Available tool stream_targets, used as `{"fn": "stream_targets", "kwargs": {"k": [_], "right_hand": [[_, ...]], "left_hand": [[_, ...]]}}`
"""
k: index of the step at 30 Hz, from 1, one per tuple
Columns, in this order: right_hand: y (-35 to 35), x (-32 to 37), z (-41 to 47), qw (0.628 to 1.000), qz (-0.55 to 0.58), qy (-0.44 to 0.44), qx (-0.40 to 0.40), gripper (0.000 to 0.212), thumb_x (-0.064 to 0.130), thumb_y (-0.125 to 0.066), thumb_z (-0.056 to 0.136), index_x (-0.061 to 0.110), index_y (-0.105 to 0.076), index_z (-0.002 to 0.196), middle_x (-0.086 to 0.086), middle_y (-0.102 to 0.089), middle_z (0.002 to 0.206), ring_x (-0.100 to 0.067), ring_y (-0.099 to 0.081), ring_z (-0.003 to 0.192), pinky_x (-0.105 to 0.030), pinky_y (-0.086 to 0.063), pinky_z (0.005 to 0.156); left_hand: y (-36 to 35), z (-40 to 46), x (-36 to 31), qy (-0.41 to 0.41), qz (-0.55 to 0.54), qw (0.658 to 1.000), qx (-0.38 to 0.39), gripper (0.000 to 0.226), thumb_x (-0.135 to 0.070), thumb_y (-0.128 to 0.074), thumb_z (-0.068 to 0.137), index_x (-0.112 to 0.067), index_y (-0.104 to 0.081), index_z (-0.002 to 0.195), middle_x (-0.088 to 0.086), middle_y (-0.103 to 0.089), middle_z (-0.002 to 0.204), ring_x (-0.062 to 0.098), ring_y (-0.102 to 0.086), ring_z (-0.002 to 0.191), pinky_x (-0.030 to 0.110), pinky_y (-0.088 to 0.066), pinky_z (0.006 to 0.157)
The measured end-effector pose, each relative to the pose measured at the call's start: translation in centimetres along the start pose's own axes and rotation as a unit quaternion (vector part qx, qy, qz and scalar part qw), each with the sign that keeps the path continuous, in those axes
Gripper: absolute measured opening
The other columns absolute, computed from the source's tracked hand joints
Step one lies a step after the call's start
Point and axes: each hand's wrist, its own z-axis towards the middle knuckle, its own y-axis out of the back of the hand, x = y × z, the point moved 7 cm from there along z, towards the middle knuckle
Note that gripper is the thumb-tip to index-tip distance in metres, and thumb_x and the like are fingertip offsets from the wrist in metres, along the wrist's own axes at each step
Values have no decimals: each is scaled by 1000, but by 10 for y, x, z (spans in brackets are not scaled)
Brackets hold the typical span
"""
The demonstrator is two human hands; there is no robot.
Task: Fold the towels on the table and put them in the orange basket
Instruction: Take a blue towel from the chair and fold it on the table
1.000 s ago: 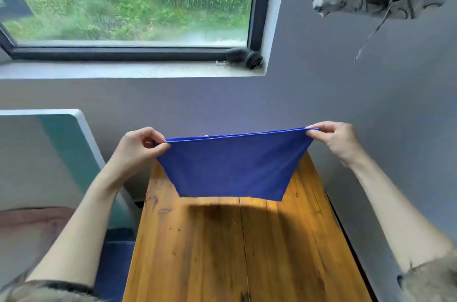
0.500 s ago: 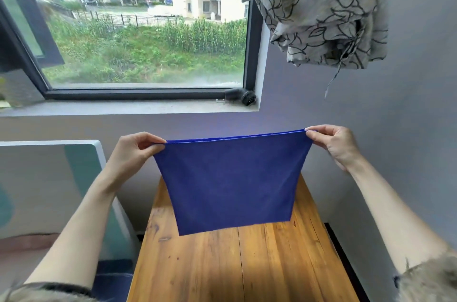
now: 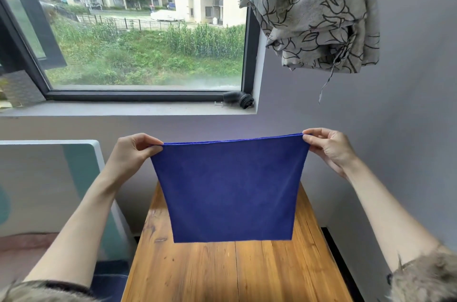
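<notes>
Fingers and thumb of the left hand (image 3: pixel 133 153) pinched the upper left corner of a blue towel (image 3: pixel 230 190), while the right hand (image 3: pixel 329 148) pinched the upper right corner the same way. Stretched taut between them, the towel hung flat in the air above the far end of a wooden table (image 3: pixel 222 272), its lower edge clear of the boards. Behind it were a window (image 3: pixel 148 29) and a patterned grey curtain (image 3: pixel 314 10).
</notes>
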Motion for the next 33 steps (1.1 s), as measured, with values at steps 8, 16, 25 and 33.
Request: {"fn": "stream_targets", "kwargs": {"k": [8, 16, 25, 33], "right_hand": [[4, -1, 4, 1000, -22, 2, 0, 14, -8, -59, 83, 3, -64, 79, -1, -70, 68, -13, -65, 70, -18, -56, 67], [-7, 1, 13, 994, -100, 18, 29, 19, -5, -55, 88, 3, -63, 103, -9, -63, 88, -16, -59, 78, -13, -54, 68], [-18, -35, 24, 906, -422, 39, -7, 14, 11, -52, 93, 9, -66, 95, -4, -64, 92, -17, -54, 87, -23, -37, 76], [-25, -55, 61, 915, -395, 29, -74, 20, 8, -49, 93, 2, -65, 103, -12, -66, 108, -22, -55, 95, -19, -32, 73]], "left_hand": [[0, 0, 2, 2, 1, 1000, -9, 22, 2, -68, 79, -19, -67, 74, -24, -67, 63, -6, -62, 63, 4, -46, 64], [-3, 5, 7, 3, 20, 1000, 6, 21, -1, -63, 84, -22, -67, 81, -24, -68, 67, -8, -62, 69, 2, -45, 66], [-28, 11, 63, 92, 72, 993, 11, 4, -10, -63, 87, -11, -59, 86, 5, -63, 83, 20, -58, 79, 29, -45, 75], [-51, 37, 90, 106, 44, 993, -13, 8, -8, -63, 87, -11, -66, 94, 3, -67, 89, 17, -62, 88, 9, -47, 72]]}}
